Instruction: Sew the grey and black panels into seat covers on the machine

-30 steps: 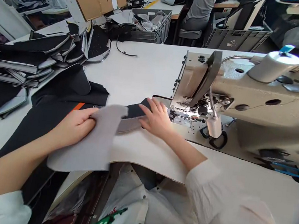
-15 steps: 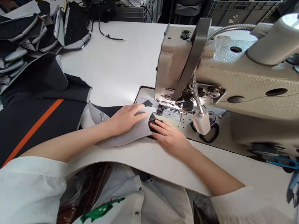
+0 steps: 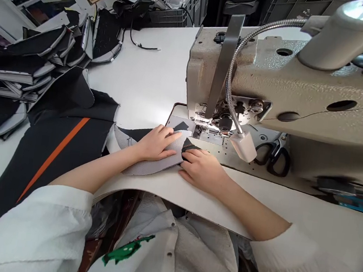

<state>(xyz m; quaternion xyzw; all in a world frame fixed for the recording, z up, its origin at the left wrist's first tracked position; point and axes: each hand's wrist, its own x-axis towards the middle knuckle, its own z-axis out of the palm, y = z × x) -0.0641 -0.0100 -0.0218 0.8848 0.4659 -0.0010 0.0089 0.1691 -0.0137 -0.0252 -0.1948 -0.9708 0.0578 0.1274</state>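
Observation:
My left hand (image 3: 157, 144) lies on a curved piece of grey mesh-backed fabric (image 3: 150, 167), fingers spread across it. Curled at the right edge of that piece, my right hand (image 3: 205, 169) grips a folded black fabric part (image 3: 188, 145) with a stitched line; its fingertips are partly hidden. Both hands are just in front of the needle area (image 3: 198, 131) of a sewing machine (image 3: 208, 65). To the left, a larger black fabric panel (image 3: 92, 137) with an orange stripe (image 3: 58, 155) reaches toward the grey piece and passes beside my left forearm.
Stacked black and grey fabric parts (image 3: 12, 75) stand on the left of the white table (image 3: 149, 72). Black-handled scissors (image 3: 279, 157) lie under the machine arm. A flexible lamp (image 3: 243, 146) hangs by the needle. Crates (image 3: 195, 7) stand behind.
My right hand has curled its fingers more at the black fabric's edge. My left thumb has come down on the grey fabric. The view has shifted, showing more of the scissors.

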